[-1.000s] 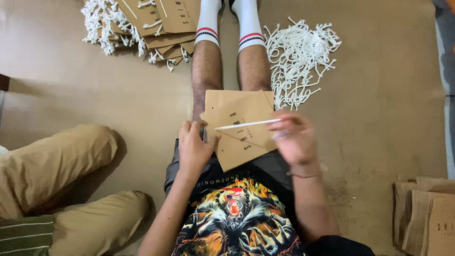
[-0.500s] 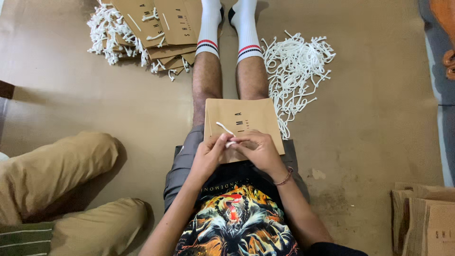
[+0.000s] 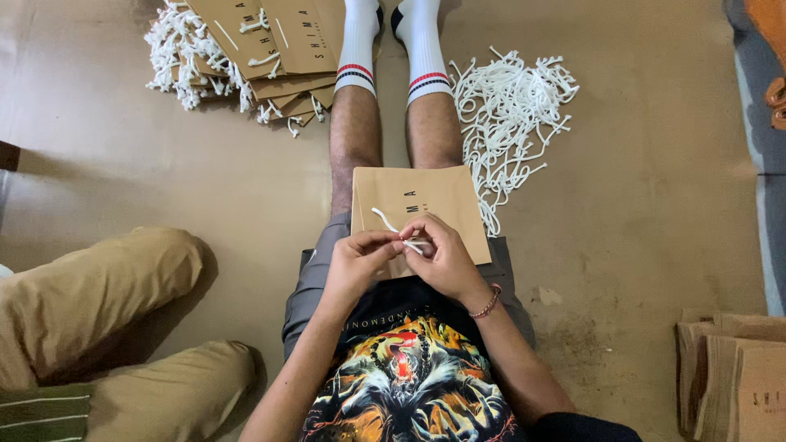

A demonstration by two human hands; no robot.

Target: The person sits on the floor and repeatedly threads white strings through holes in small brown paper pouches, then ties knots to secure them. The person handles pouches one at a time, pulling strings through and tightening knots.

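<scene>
White cord (image 3: 386,221) slanting up-left from pinching left hand (image 3: 358,260) and right hand (image 3: 442,255)

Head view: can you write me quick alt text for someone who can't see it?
Seated on the floor, a person's left hand and right hand pinch a white cord over a flat brown paper bag on their lap. Loose cords lie right of their legs, finished bags left.
</scene>
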